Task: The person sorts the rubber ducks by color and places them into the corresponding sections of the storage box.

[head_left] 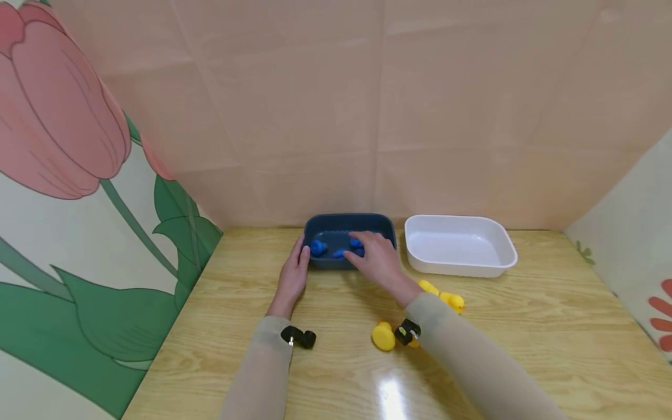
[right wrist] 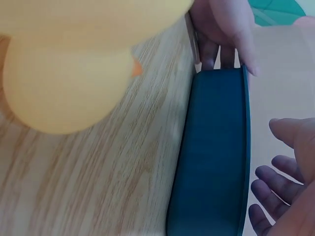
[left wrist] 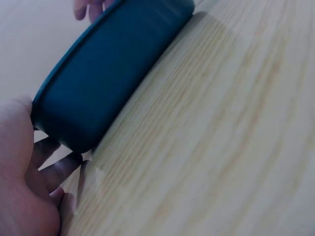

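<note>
The dark blue tray (head_left: 331,265) stood on the table (head_left: 336,361), with small blue toys (head_left: 318,247) inside it, one near its left end and others towards its right half. Of the hands, the left hand (head_left: 292,277) grasped the left end of the tray, thumb at the rim and fingers against the outer wall. The right hand (head_left: 379,259) reached over the tray's right half, thumb and fingers spread apart around the toys there and clasping nothing that could be seen; whether a fingertip touched a toy could not be told. To the right of the tray stood a white tray (head_left: 457,267), and yellow ducks (head_left: 383,337) lay nearer the person than the blue tray, towards its right. Handling the toys well seemed to call for a steady but light left hold, a pinch on one toy's body at a time, fingertips clear of the tray's wall, and a right forearm high enough to pass over the ducks.
</note>
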Motion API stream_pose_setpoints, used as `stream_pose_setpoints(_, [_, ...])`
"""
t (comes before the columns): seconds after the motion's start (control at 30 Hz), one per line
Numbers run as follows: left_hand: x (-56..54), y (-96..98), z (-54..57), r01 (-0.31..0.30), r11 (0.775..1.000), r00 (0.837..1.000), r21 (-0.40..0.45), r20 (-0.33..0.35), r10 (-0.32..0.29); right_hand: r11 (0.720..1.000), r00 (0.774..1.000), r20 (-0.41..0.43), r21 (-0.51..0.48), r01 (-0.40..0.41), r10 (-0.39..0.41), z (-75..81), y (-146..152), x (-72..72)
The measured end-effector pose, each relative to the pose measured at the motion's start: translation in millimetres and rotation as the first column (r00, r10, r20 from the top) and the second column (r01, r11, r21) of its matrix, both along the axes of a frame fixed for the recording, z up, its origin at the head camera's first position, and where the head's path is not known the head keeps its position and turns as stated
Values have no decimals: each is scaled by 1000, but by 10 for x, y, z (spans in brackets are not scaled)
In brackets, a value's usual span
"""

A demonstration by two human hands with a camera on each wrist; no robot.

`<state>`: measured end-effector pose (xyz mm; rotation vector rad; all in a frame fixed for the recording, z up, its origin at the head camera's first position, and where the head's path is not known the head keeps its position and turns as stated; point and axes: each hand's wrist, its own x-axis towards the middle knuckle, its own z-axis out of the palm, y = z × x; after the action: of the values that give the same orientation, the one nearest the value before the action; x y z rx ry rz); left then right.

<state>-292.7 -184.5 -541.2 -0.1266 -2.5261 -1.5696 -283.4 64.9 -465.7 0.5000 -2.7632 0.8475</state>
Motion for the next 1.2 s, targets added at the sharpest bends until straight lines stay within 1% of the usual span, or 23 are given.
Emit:
stream_pose_setpoints(0.3, [2,-7,-13,-1,1000,1000,-6,12,1,1000,1000,11,-30,-2,2,17,26,22])
stream_pose_setpoints(0.47, [22,-15,5,6,1000,1000,-18,12,-5,998,1000,27,-55,12,-10,71,61,67])
stream_pose_setpoints(0.67, [34,-7,29,8,1000,1000,-19,11,-7,997,1000,15,-80,24,-22,138,152,120])
stream_pose_setpoints(0.77, [34,-4,38,3,1000,1000,-17,12,-3,996,999,23,-87,33,-31,189,208,167])
stream_pose_setpoints(0.93, [28,-5,42,-1,1000,1000,-20,16,2,992,997,64,-110,61,-54,264,314,263])
stream_pose_setpoints(1.03, [21,-15,34,1,1000,1000,-16,10,-1,990,996,64,-125,68,-60,286,385,309])
stream_pose_setpoints(1.2, [28,-36,29,9,1000,1000,-12,5,-9,989,995,59,-120,83,-76,291,506,372])
